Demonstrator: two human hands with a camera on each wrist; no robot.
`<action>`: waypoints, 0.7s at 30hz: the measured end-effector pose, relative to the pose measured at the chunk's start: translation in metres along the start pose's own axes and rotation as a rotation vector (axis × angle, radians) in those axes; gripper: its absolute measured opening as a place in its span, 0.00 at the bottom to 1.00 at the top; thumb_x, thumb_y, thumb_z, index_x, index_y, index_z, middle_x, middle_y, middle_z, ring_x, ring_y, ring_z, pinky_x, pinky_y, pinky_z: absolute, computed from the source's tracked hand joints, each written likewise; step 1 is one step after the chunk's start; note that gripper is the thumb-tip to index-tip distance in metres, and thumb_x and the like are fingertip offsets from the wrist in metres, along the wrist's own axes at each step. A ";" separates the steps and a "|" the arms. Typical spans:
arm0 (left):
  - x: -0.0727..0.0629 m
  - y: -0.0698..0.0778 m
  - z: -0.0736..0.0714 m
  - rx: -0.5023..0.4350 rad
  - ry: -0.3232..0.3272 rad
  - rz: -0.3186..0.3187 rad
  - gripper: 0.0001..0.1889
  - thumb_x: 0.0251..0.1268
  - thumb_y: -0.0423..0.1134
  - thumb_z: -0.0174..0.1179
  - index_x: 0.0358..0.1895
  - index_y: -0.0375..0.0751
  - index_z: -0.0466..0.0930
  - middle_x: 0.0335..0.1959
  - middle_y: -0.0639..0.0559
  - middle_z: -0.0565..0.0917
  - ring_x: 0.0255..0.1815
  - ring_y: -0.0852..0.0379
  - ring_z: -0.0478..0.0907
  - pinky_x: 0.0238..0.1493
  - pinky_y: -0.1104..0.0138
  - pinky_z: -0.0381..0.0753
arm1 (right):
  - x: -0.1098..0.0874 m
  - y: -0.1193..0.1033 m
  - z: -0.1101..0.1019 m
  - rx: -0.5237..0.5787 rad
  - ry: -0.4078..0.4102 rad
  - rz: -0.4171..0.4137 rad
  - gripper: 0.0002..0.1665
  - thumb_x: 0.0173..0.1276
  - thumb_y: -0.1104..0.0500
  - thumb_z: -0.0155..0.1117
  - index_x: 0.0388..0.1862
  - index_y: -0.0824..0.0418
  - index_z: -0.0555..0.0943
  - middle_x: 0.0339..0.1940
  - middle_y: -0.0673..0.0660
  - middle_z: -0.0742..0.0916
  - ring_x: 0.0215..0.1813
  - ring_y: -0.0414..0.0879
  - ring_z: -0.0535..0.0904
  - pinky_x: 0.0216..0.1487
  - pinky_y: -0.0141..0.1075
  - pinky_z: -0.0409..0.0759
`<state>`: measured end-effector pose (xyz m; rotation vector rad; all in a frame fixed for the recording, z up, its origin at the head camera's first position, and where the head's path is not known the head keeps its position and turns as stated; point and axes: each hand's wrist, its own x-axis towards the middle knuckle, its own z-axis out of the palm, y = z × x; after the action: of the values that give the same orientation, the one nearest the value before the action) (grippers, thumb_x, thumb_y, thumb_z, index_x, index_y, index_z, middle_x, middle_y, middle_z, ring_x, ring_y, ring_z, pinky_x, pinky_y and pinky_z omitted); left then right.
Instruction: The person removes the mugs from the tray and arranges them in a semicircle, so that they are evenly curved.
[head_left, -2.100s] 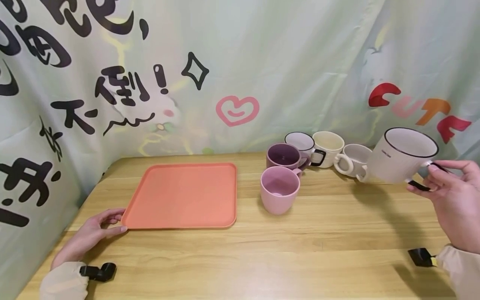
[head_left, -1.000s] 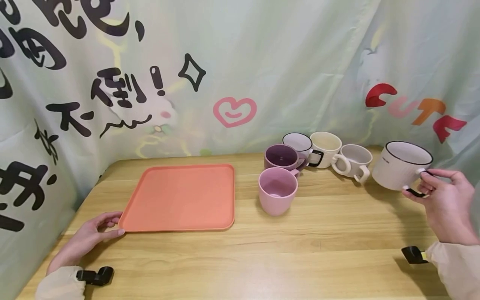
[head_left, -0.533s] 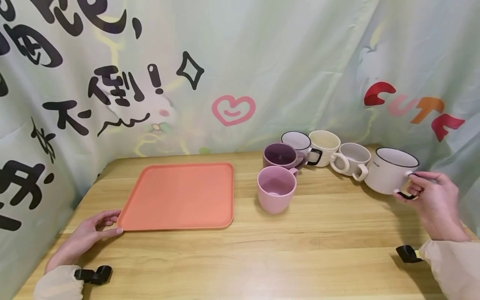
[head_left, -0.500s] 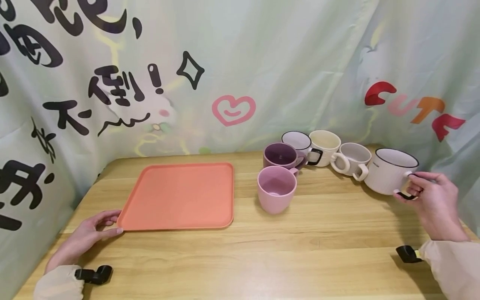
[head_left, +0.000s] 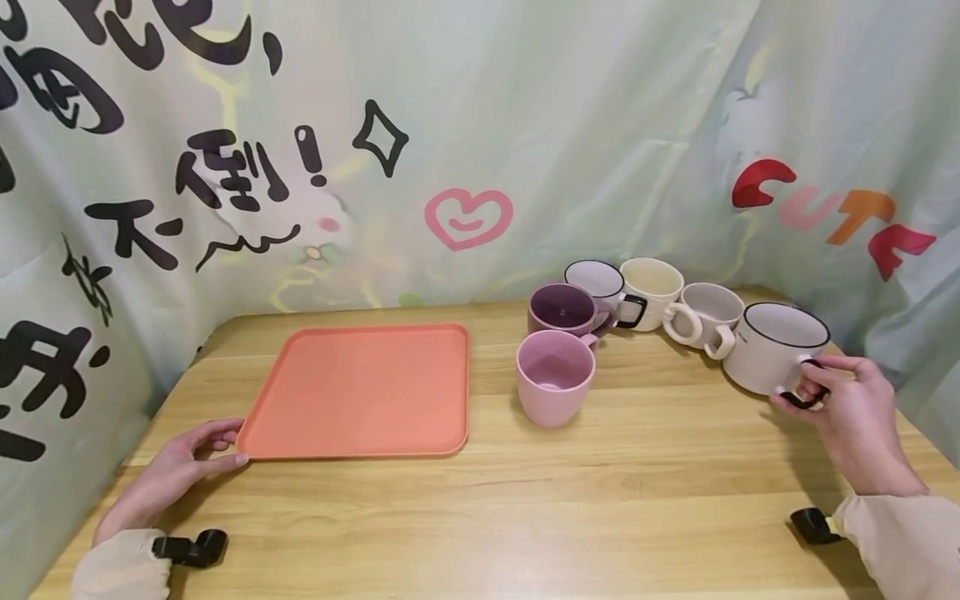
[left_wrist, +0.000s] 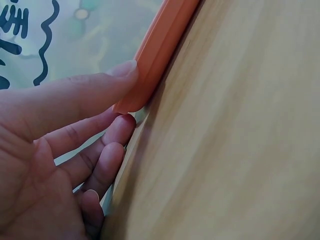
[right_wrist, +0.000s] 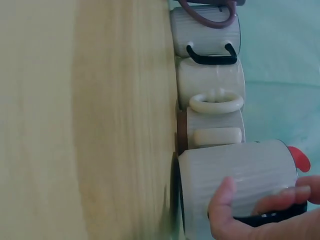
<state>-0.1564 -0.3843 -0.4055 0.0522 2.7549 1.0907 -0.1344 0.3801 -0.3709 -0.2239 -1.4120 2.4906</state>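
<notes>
My right hand [head_left: 855,417] grips the black handle of a large white mug with a dark rim [head_left: 772,350]. Upright at the right end of the mug row, the mug sits low at the table top, close beside a white mug [head_left: 707,315]. In the right wrist view its ribbed side [right_wrist: 235,170] shows, fingers curled at the handle. At the near left corner of an orange tray [head_left: 367,392], my left hand [head_left: 180,467] pinches the edge. The left wrist view has the thumb on the tray's rim [left_wrist: 157,60] and the other fingers bent below the corner.
Further left in the row stand a cream mug [head_left: 652,283], a dark-rimmed white mug [head_left: 596,279] and a dark purple mug [head_left: 558,312]. A pink mug [head_left: 553,383] stands in front, right of the tray. A printed curtain [head_left: 570,125] hangs behind the wooden table [head_left: 510,525].
My right hand has brought the large white mug down and to the left, from the air to beside the other white mug. The left hand and tray have stayed put.
</notes>
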 end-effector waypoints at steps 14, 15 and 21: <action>0.000 -0.002 -0.002 0.016 0.000 -0.035 0.38 0.69 0.47 0.68 0.72 0.26 0.65 0.58 0.38 0.78 0.46 0.75 0.68 0.43 0.75 0.71 | -0.004 0.008 0.010 -0.282 -0.072 0.050 0.07 0.77 0.73 0.50 0.42 0.65 0.63 0.21 0.57 0.76 0.25 0.46 0.75 0.27 0.42 0.85; -0.001 -0.002 -0.002 0.014 -0.001 -0.035 0.38 0.69 0.47 0.68 0.72 0.26 0.65 0.57 0.39 0.78 0.46 0.75 0.68 0.43 0.75 0.71 | -0.004 0.009 0.011 -0.287 -0.072 0.048 0.08 0.78 0.73 0.49 0.42 0.66 0.61 0.21 0.57 0.77 0.25 0.46 0.75 0.27 0.42 0.85; -0.001 -0.003 -0.003 0.009 -0.005 -0.032 0.37 0.69 0.47 0.68 0.71 0.26 0.65 0.57 0.40 0.79 0.46 0.75 0.69 0.43 0.75 0.71 | -0.005 0.012 0.012 -0.301 -0.077 0.039 0.11 0.78 0.71 0.49 0.45 0.66 0.57 0.23 0.55 0.80 0.27 0.44 0.78 0.28 0.41 0.85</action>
<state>-0.1556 -0.3884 -0.4050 0.0125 2.7471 1.0685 -0.1346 0.3633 -0.3751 -0.2169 -1.8288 2.3292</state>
